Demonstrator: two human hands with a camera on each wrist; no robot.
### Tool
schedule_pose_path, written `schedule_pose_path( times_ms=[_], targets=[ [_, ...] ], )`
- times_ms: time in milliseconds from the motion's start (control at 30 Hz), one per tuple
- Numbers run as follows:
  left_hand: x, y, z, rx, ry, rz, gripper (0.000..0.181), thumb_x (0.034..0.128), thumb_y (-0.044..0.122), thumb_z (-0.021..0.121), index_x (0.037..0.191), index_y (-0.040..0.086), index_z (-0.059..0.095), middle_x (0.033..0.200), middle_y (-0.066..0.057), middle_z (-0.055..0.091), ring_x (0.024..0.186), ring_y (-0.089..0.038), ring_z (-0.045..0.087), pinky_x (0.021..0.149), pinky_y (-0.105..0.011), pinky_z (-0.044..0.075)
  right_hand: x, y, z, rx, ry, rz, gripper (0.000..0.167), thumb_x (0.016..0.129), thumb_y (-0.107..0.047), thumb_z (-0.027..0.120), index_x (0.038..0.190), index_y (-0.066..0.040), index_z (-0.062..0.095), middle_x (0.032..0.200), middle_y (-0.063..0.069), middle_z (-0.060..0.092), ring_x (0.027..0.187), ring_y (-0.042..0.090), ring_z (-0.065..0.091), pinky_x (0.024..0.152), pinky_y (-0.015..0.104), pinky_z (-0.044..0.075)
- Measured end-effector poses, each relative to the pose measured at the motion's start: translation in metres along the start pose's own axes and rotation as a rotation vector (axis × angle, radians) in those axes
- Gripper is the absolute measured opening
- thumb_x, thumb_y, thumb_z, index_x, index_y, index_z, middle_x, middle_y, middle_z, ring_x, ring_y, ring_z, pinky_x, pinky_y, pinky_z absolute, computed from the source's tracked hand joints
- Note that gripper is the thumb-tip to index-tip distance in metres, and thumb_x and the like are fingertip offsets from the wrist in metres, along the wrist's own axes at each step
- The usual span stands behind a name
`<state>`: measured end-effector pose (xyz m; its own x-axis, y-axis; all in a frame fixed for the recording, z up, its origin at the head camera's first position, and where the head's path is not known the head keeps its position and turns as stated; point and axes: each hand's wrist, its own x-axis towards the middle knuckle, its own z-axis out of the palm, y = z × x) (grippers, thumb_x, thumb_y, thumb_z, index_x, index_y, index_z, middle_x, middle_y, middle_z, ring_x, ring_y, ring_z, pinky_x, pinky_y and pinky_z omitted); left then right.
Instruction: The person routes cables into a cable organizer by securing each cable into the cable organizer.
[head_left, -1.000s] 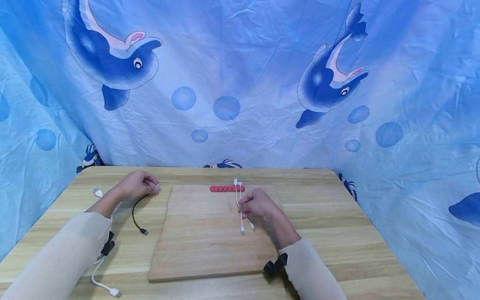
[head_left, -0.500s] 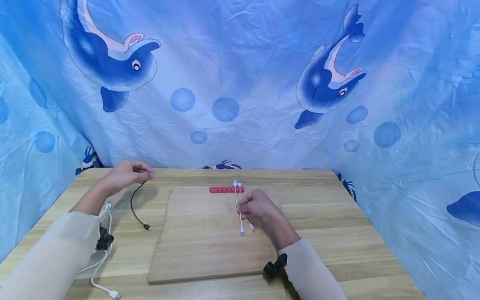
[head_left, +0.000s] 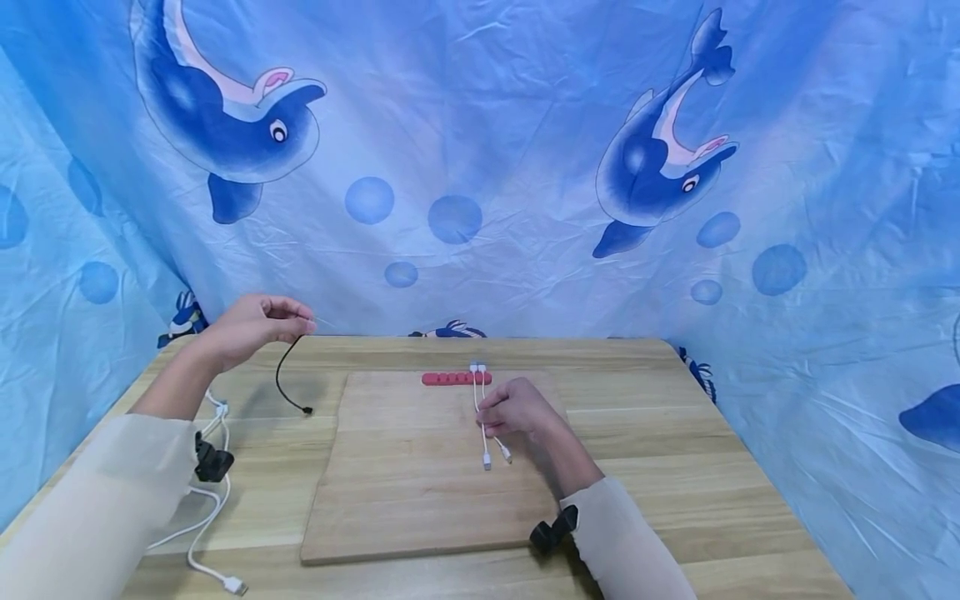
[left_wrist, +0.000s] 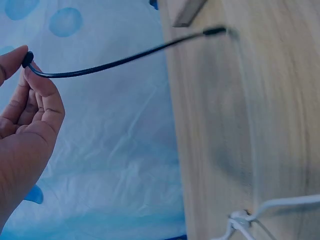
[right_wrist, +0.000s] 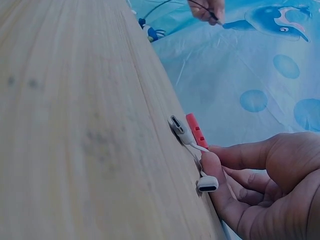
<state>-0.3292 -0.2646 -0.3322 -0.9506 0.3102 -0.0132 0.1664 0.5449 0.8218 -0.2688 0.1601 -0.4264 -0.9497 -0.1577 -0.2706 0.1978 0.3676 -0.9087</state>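
blue dolphin backdrop (head_left: 525,167) behind wooden table (head_left: 660,433). left hand (head_left: 258,327), left of frame: fingertips pinched narrow on black cable (head_left: 279,379), other end hanging. right hand (head_left: 519,411), just right of centre: fingers nearly together, pinching at least one of two white cables (head_left: 487,461), which cross red holder (head_left: 446,379). seemingly pair placed; black cable and loose white cables (head_left: 234,585), lower left, not yet.

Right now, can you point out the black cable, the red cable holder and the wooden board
Black cable (left_wrist: 120,62), left wrist view: mid-length of its cord.
Red cable holder (head_left: 452,379), head view: middle of its slotted strip.
Wooden board (head_left: 405,492), head view: bare top surface.
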Motion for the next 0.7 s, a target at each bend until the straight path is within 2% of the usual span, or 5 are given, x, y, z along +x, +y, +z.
schedule_pose_path(
  times_ms=[200, 367, 533, 700],
  targets=[
    [0.0, 0.013, 0.0, -0.011, 0.004, 0.023, 0.049, 0.0996, 0.04, 0.068, 0.13, 0.003, 0.06, 0.11, -0.005, 0.065, 0.099, -0.021, 0.061, 0.086, -0.031, 0.052, 0.001, 0.0, -0.001, 0.011, -0.003, 0.013, 0.007, 0.09, 0.005, 0.074, 0.096, 0.005, 0.074, 0.084, 0.015, 0.073, 0.063, 0.018, 0.069, 0.066, 0.032, 0.062],
    [0.002, 0.023, 0.001, -0.023, 0.029, 0.028, 0.051, 0.0979, 0.044, 0.069, 0.131, 0.006, 0.062, 0.115, -0.004, 0.065, 0.103, -0.02, 0.06, 0.088, -0.031, 0.05, 0.003, 0.002, -0.002, 0.032, -0.013, 0.009, 0.007, 0.089, 0.007, 0.073, 0.096, 0.006, 0.074, 0.084, 0.016, 0.073, 0.063, 0.018, 0.069, 0.066, 0.032, 0.062],
    [0.003, 0.034, 0.005, -0.094, 0.074, 0.049, 0.049, 0.0963, 0.04, 0.072, 0.128, 0.004, 0.064, 0.114, -0.003, 0.066, 0.104, -0.018, 0.061, 0.087, -0.026, 0.052, 0.003, 0.003, -0.002, 0.044, -0.019, 0.005, 0.007, 0.089, 0.007, 0.073, 0.097, 0.007, 0.074, 0.084, 0.016, 0.073, 0.064, 0.018, 0.069, 0.066, 0.032, 0.062],
    [0.005, 0.046, 0.013, -0.152, 0.096, 0.094, 0.042, 0.0958, 0.032, 0.075, 0.123, 0.002, 0.066, 0.105, -0.005, 0.067, 0.098, -0.019, 0.062, 0.085, -0.029, 0.054, 0.001, 0.0, -0.001, 0.051, -0.018, 0.005, 0.008, 0.09, 0.007, 0.073, 0.098, 0.007, 0.073, 0.086, 0.016, 0.073, 0.065, 0.019, 0.07, 0.068, 0.033, 0.062]
  ],
)
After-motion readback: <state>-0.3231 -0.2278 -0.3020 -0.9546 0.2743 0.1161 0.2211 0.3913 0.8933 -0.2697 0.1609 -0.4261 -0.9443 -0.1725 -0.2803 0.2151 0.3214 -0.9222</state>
